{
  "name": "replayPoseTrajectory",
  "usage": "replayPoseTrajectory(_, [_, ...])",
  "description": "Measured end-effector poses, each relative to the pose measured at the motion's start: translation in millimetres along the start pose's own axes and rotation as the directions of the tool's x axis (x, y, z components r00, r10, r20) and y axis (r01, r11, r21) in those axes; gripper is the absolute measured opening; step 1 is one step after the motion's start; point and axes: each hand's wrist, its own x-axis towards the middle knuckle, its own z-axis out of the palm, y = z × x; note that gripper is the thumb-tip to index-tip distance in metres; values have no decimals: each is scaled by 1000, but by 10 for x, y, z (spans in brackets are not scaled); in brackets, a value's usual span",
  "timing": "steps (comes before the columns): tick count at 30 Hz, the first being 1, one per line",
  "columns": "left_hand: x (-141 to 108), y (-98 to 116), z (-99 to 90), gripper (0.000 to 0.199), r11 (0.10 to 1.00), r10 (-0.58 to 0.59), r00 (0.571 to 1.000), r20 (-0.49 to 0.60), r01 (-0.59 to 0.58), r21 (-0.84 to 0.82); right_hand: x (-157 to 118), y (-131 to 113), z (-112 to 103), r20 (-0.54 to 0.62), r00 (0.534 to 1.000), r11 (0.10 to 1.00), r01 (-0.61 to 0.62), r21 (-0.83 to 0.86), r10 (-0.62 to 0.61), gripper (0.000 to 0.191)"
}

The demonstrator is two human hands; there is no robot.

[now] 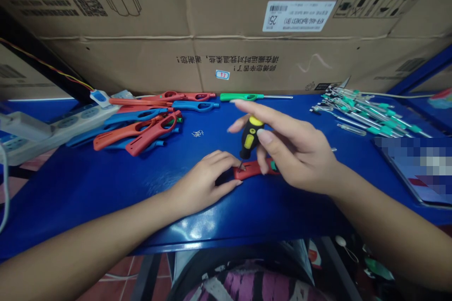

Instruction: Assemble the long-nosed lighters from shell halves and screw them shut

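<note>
A short screwdriver [250, 137] with a black and yellow handle is in my right hand [296, 150], held between thumb and fingers. Its thin shaft points down at the left end of a red lighter casing [252, 169], which lies flat on the blue table [169, 225]. My left hand [208, 181] pinches that same end of the casing, thumb on the near side and fingers on the far side. A green part shows near the casing's right end, which my right hand partly hides.
Red, orange and blue lighter casings [151, 134] lie piled at the left, beside a white power strip [88, 117]. A green lighter [243, 97] rests by the cardboard box [141, 61]. Metal rods with green parts [377, 110] and a phone-like device [416, 169] lie at the right.
</note>
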Motion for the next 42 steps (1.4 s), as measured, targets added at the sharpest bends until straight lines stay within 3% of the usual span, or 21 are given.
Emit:
replayPoseTrajectory(5, [2,11,-4,21,1000,20,1000,-4,-20,-4,-3,8,-5,-118,989,987,67,-144,-85,31])
replayPoseTrajectory(10, [-2,11,2,21,1000,8,1000,3,-8,-7,8,-7,-4,15,1000,999,-12,53,11,38])
replayPoseTrajectory(15, [-6,9,12,23,999,39,999,-18,-39,-6,-5,-12,-9,-80,994,989,67,-135,-78,29])
replayPoseTrajectory(20, [1,29,-2,22,999,13,1000,21,-12,-36,5,5,1,35,998,997,-48,65,46,37])
replayPoseTrajectory(23, [7,40,-6,24,999,16,1000,20,-16,-45,9,15,-6,-83,997,999,0,-47,-4,31])
replayPoseTrajectory(25, [10,46,-8,23,999,19,1000,12,-19,-46,10,11,-21,-123,992,997,-31,-66,23,29])
replayPoseTrajectory(29, [9,48,-13,22,999,17,1000,15,-16,-45,17,2,-48,1,993,988,-122,91,122,34])
replayPoseTrajectory(34, [3,38,-11,23,999,18,1000,17,-17,-41,13,27,-44,-87,996,998,-12,-60,7,28])
replayPoseTrajectory(38, [2,32,-8,24,999,-1,999,43,2,-34,-16,42,-21,88,990,991,-115,70,109,44])
replayPoseTrajectory(42, [3,33,-2,24,1000,13,1000,25,-12,-29,-32,49,10,-3,999,998,-52,-24,52,37])
